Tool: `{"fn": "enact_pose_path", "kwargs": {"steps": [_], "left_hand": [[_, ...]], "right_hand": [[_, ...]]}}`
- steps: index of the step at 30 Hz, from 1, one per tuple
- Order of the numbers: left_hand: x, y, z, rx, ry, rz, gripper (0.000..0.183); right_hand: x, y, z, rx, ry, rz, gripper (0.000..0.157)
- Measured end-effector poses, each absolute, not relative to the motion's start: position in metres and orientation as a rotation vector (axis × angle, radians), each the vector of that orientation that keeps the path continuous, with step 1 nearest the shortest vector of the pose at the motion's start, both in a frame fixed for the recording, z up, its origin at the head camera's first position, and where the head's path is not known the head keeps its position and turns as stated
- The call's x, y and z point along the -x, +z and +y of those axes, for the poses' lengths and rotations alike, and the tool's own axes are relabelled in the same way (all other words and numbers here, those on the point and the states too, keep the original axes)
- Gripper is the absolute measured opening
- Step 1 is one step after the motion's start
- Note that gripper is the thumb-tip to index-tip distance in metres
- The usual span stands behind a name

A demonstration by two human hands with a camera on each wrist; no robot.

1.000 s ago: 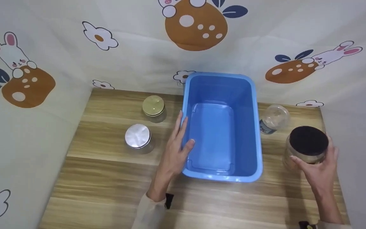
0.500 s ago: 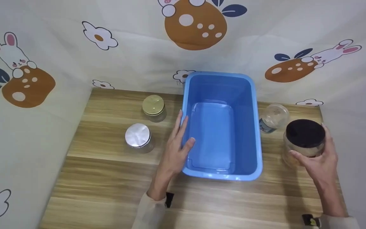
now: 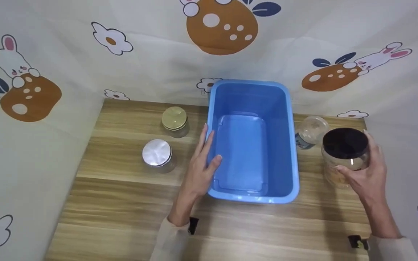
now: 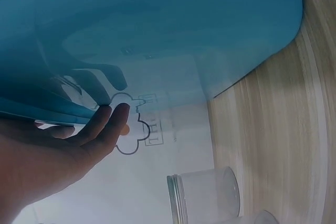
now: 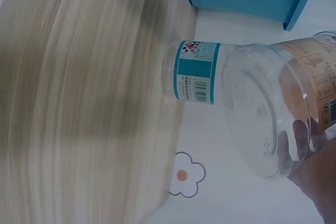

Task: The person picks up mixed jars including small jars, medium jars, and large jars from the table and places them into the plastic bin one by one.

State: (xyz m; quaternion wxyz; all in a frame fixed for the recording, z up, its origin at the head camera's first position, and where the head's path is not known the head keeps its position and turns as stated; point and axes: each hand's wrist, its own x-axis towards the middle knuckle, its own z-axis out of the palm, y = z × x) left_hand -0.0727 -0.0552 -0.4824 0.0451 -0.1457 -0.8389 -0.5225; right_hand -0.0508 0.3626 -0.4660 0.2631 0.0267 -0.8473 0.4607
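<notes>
My left hand [image 3: 199,174] holds the left rim of a blue plastic tub [image 3: 291,145], fingers along the outer side and thumb over the inner side. In the left wrist view the left fingers [image 4: 102,129] lie against the tub's outer wall [image 4: 173,19]. At the right, my right hand [image 3: 370,177] grips a clear jar with a black lid [image 3: 345,143]. The right wrist view shows this jar [image 5: 262,114] raised off the table, its bottom visible and a tan label on its side. Behind it stands a smaller clear jar [image 3: 312,130] with a blue label.
Left of the tub stand a gold-lidded jar [image 3: 175,119] and a silver-lidded jar [image 3: 157,154]. All rest on a wood-grain table [image 3: 122,203]. A cloth [image 3: 151,50] printed with rabbits and flowers encloses the back and sides.
My right hand has lifted the black-lidded jar and shifted it a little to the left and away from me. The left hand and tub have held their place, with a slight camera shift.
</notes>
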Motion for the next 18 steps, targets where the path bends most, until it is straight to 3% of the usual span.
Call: {"fn": "enact_pose_path", "kwargs": {"steps": [6,18], "left_hand": [[0.074,-0.483,-0.056,0.458,-1.614,-2.541,0.076],[0.075,-0.484,-0.056,0.482,-1.596,-2.534,0.073]], "right_hand": [[0.058,-0.477,0.374,-0.120,1.218,-2.316,0.111],[0.057,-0.432,0.343,-0.244,1.182,-2.320,0.113]]}}
